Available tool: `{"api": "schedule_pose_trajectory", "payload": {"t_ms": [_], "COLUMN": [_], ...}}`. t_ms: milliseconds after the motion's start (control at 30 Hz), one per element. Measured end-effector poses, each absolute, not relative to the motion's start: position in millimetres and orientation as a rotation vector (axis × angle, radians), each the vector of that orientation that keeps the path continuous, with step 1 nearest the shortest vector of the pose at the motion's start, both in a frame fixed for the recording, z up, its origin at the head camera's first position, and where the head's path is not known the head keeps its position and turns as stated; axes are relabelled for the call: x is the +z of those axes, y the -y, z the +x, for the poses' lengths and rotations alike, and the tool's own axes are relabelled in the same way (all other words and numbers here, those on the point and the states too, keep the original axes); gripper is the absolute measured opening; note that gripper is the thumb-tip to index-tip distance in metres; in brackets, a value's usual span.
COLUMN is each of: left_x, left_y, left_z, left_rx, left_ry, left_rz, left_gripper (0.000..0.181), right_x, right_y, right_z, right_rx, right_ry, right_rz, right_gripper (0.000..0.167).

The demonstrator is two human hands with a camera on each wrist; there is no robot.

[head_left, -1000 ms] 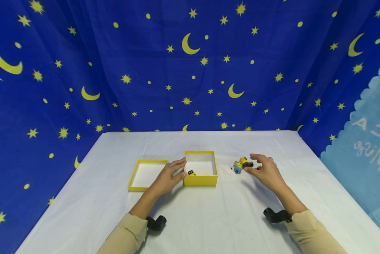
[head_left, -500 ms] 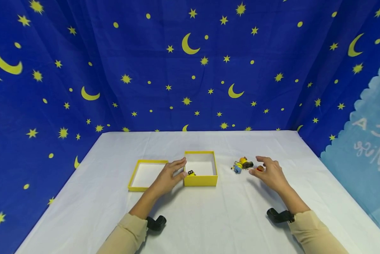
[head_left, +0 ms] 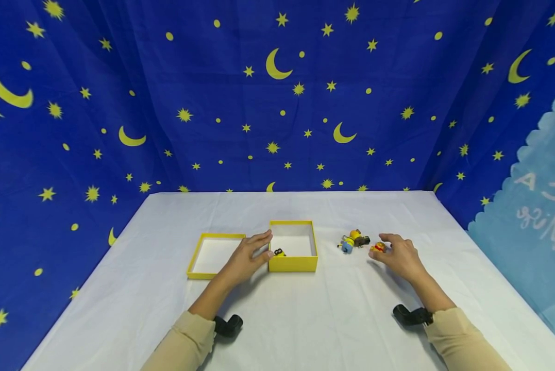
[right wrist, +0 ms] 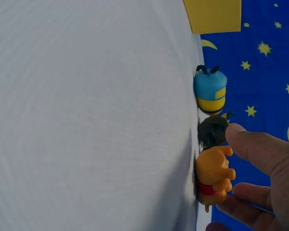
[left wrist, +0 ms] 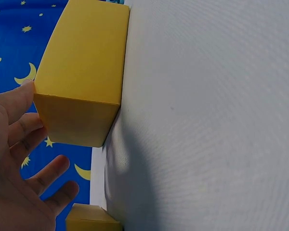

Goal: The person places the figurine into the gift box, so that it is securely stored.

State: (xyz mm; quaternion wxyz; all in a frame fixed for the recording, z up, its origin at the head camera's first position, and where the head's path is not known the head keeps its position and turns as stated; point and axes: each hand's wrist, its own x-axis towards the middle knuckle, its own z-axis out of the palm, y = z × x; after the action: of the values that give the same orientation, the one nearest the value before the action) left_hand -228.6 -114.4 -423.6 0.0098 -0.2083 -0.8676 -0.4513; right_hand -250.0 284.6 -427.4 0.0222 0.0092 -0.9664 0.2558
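My left hand (head_left: 246, 258) rests at the left side of an open yellow box (head_left: 293, 264), its thumb and fingertips touching the wall (left wrist: 79, 118); the fingers are fairly straight and spread. Inside the box, the goggled head of a yellow minion figure (head_left: 279, 252) shows. To the right, my right hand (head_left: 402, 256) is around an orange bear figure (head_left: 378, 248) with a red shirt, thumb and fingers apart on either side of it. The bear lies on its side in the right wrist view. Beside it lie a dark brown figure (right wrist: 213, 131) and a blue-and-yellow figure (right wrist: 211, 91).
A shallow yellow lid (head_left: 203, 275) with a white inside lies left of the box, partly behind my left hand. White cloth (head_left: 323, 319) covers the table. A blue curtain (head_left: 305, 113) with moons and stars hangs behind.
My right hand has moved right, away from the dark and blue figures to the bear figure, which has come into view. The left hand and box have stayed put.
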Motion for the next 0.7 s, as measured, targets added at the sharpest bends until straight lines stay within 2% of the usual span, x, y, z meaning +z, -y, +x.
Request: {"api": "schedule_pose_trajectory", "payload": {"t_ms": [167,700], "left_x": [-423.6,-422.5], "left_y": [114.4,115.2], "left_z": [-228.7,-229.1], "left_rx": [-1.397,-1.378], "left_ry": [2.709,2.698], "left_rz": [-0.654,-0.687], "left_gripper": [0.05,0.05], "right_x": [-429.0,-432.0], "right_y": [-287.6,-294.7], "right_z": [-250.7,-248.3], "right_rx": [0.786,0.826], "right_ry": [3.021,3.015], "right_rz": [0.009,-0.001], "right_gripper": [0.074,0.062]}}
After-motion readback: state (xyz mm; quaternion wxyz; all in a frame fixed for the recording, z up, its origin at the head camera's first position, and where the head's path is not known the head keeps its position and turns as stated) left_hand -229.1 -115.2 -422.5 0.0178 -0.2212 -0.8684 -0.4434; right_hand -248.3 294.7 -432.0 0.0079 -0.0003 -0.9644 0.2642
